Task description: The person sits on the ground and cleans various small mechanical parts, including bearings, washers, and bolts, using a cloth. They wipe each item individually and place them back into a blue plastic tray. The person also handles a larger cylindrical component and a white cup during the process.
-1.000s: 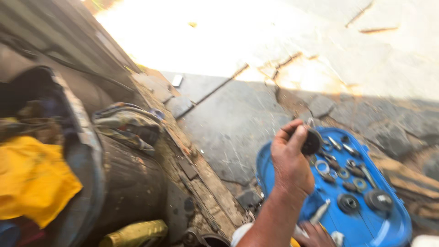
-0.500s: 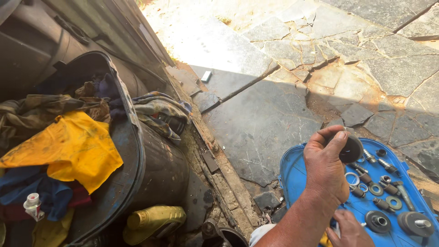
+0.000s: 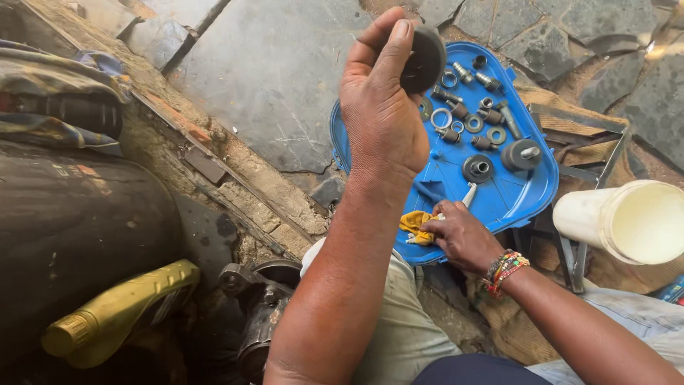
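The left hand [image 3: 381, 117] is raised above the blue plastic tray [image 3: 499, 199], its fingers pinched on a round black disc [image 3: 424, 58], dull and rubbery in look, held edge-on over the tray's far left corner. The right hand [image 3: 459, 235] rests at the tray's near edge, fingers curled together and pressing on a crumpled yellow rag [image 3: 417, 224]; a band of coloured beads [image 3: 502, 269] circles its wrist. A small white-handled tool [image 3: 469, 194] lies on the tray just beyond that hand.

The tray is shallow and rounded, smooth and glossy. Scattered in it are metal rings [image 3: 442, 117], short dark bolts [image 3: 488, 82] and two stout black bushings [image 3: 520, 155] with metal cores. To the right of the tray lies a cream plastic tub [image 3: 627, 221] on its side. Well to the left of the tray, a gold-coloured plastic bottle [image 3: 114, 314] leans against a dark, grimy drum [image 3: 78, 221]. Beyond the tray, cracked grey flagstones [image 3: 271, 78] cover the ground.
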